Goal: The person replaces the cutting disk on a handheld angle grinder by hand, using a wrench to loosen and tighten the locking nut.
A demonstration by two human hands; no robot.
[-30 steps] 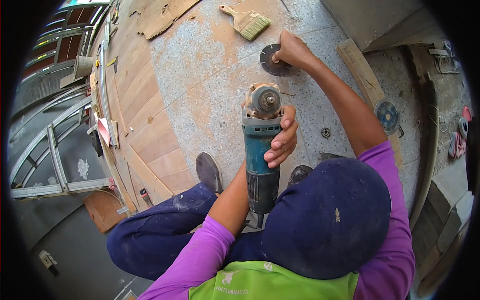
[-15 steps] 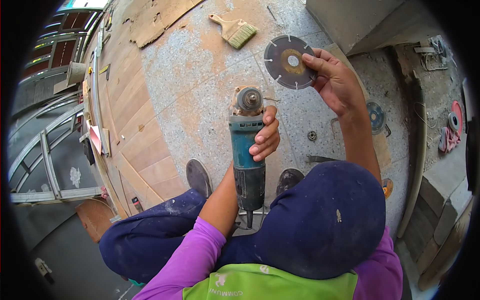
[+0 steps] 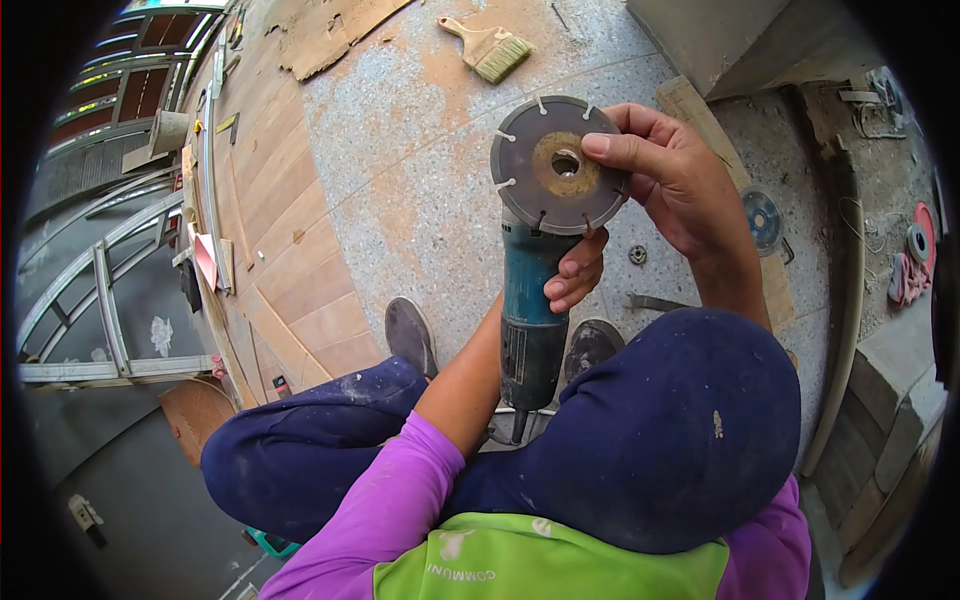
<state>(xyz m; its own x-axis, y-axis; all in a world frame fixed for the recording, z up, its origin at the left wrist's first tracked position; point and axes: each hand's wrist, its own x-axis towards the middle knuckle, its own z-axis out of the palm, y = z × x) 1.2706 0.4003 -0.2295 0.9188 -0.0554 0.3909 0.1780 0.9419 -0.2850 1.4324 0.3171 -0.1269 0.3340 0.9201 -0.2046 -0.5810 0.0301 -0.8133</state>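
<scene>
My left hand (image 3: 577,272) is wrapped round the teal and black body of an angle grinder (image 3: 532,300), held upright with its cable end toward me. Between thumb and fingers, my right hand (image 3: 655,165) pinches a dark cutting disc (image 3: 520,160) with slots round its rim. The disc lies over the grinder's head and hides most of it; something metallic shows through the disc's centre hole. On the floor to the right sit a small metal flange nut (image 3: 638,254) and a spanner (image 3: 660,302).
Farther off on the speckled floor (image 3: 380,150) lies a wide brush (image 3: 490,50). A blue disc (image 3: 762,222) is at the right, near a grey block (image 3: 730,40). Wood-look boards (image 3: 280,210) and a metal ladder (image 3: 110,300) are at the left.
My right hand has brought the disc left and down, from beside the grinder to over its head. The view has shifted slightly.
</scene>
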